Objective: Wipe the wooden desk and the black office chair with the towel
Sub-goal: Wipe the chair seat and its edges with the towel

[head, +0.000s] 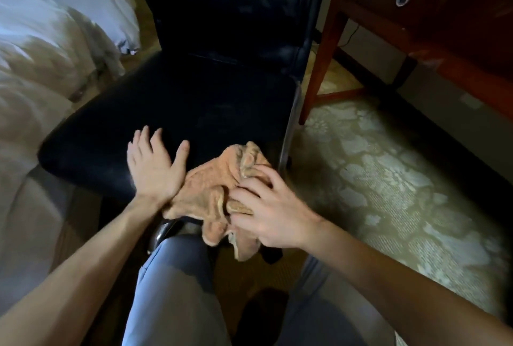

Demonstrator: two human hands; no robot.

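Curled fingers of the right hand [273,212] gripped the towel [213,182] at the front edge of the black office chair [180,101], left hand [155,168] flat just beside them, fingers straight, wooden desk [444,20] well beyond.

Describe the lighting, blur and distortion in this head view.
Head view: dim overall; the black chair swallows detail, with faint sheen on its backrest; the bedding at left is brightest and blurred; the towel, left hand and right hand are fairly sharp; wide-angle distortion tilts the desk at upper right.
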